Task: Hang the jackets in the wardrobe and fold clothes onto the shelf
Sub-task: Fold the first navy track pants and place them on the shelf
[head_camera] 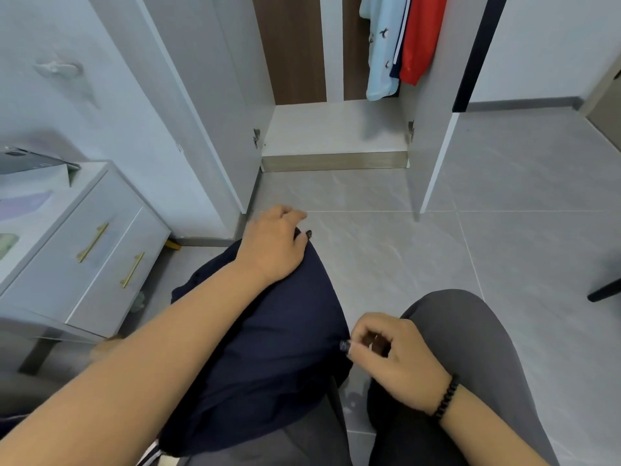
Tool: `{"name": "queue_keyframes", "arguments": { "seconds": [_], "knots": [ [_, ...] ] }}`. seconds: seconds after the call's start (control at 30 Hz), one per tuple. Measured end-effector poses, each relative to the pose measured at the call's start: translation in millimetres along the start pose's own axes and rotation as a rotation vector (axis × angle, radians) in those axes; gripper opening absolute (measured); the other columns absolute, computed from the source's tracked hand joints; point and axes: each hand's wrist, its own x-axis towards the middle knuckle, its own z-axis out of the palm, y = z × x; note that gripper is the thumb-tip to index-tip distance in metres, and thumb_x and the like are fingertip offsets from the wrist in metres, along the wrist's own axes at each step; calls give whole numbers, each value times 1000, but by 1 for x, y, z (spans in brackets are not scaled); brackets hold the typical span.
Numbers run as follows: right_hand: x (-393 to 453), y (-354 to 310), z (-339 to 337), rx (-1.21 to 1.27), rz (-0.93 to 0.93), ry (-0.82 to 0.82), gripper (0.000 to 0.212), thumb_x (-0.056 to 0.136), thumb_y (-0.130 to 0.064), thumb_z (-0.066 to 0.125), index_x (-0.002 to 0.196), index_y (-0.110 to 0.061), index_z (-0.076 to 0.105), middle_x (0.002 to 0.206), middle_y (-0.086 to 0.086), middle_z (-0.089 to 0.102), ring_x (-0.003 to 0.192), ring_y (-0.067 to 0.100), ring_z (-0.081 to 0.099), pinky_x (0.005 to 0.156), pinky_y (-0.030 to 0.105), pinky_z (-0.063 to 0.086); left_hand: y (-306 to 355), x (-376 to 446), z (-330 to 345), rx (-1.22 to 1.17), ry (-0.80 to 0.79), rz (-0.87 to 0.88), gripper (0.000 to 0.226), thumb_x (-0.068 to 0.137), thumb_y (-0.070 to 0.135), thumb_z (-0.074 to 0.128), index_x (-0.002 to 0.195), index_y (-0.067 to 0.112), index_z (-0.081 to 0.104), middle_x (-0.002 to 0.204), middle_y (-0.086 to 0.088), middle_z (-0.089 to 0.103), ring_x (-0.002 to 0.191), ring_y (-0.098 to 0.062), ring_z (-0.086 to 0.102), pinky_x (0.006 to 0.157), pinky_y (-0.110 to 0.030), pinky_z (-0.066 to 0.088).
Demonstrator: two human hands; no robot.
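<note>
— Where is the garment at this moment?

— A dark navy garment (268, 348) lies draped over the person's left thigh, in the lower middle of the frame. It bulges up over the knee and runs down toward the bottom edge, where a bit of white striping shows at its lower left corner.

— And the hands?

— The left hand (272, 247) lies on the far end of the navy cloth, at the knee, just above the centre of the frame. Its fingers are curled over the fabric's edge, gripping it. The right hand (393, 348) is at the lower right of centre, its fingertips drawn together, pinching a small dark bit at the garment's right edge. Whether that bit is a zip pull or a fold of cloth, I cannot tell. A black bead bracelet (445, 396) sits on that wrist.

— What is the right hand resting near?

— The other leg, in grey trousers (470, 364), just beside it at the lower right.

— And the wardrobe?

— The wardrobe (336, 129) stands open at the top centre, both doors swung wide. Inside, at the upper right of the opening, hang a light blue shirt (379, 52) with small dark bird shapes and a red garment (420, 38), with a strip of navy and white between them. The wardrobe's floor panel is pale.

— Anything else?

— A grey drawer unit (84, 247) with gold handles at the left, on grey floor tiles (504, 213).
</note>
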Motion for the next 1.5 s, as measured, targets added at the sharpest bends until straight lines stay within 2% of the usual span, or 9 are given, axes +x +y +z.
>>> {"name": "queue_keyframes", "arguments": {
  "seconds": [0.2,0.47,0.67,0.77,0.83,0.97,1.13,1.3,1.5],
  "knots": [
    [44,-19,13,391,466,62,29,82,-40,68,102,-20,59,101,-3,66,88,12,66,73,32,57,-17,-90,-8,-66,-207,-124,58,98,57,28,152,41,17,163,6,7,150,-11,-3,121,-42,-2],
    [52,-20,40,611,620,-23,34,75,-20,80,104,-11,66,96,1,75,84,16,72,60,23,55,-41,-130,-19,-182,21,-556,74,88,69,37,152,43,9,161,-3,17,148,-21,13,120,-47,15],
    [52,-16,28,626,639,-93,33,77,-14,76,108,-11,67,99,3,75,89,19,72,64,25,56,-68,-153,-17,-1363,-216,-1025,58,71,57,77,114,20,68,112,-8,72,92,-23,72,71,-30,57],
    [50,-13,22,603,640,-87,34,79,-10,73,112,-11,65,101,3,74,91,20,71,67,27,56,-66,-150,-9,-1504,-63,-1020,36,102,10,46,136,-3,48,145,-25,42,125,-24,55,93,-29,46],
    [49,-10,19,633,633,-55,36,79,-6,70,114,-13,63,104,4,73,94,22,71,69,30,55,-60,-152,-2,-1491,-96,-1097,38,103,16,47,132,-8,53,140,-27,49,128,-34,50,98,-36,46],
    [49,-2,16,634,644,-1,35,82,-6,66,115,-18,60,104,3,73,91,22,71,66,30,56,-48,-159,-1,-1474,-247,-1112,31,72,33,77,82,4,77,96,-24,72,71,-36,70,59,-30,56],
    [64,13,6,582,642,-54,35,83,-5,63,115,-21,60,97,-4,74,87,15,71,62,25,55,-43,-121,-9,-1361,-202,-1061,38,102,0,39,68,12,50,40,-12,54,45,-8,57,63,-18,37],
    [96,34,-18,556,630,-82,46,86,-4,59,121,-33,58,106,-12,72,94,9,69,66,18,54,-43,-71,2,-1322,-288,-1036,42,101,-10,29,70,10,49,31,0,48,31,0,50,46,-11,40],
    [158,68,-52,550,653,-105,57,86,1,55,123,-42,56,114,-17,67,101,5,66,70,14,53,-47,11,30,-1359,-387,-1047,31,99,-9,31,77,0,49,74,-13,50,49,-11,60,41,-14,43]
  ]
}}
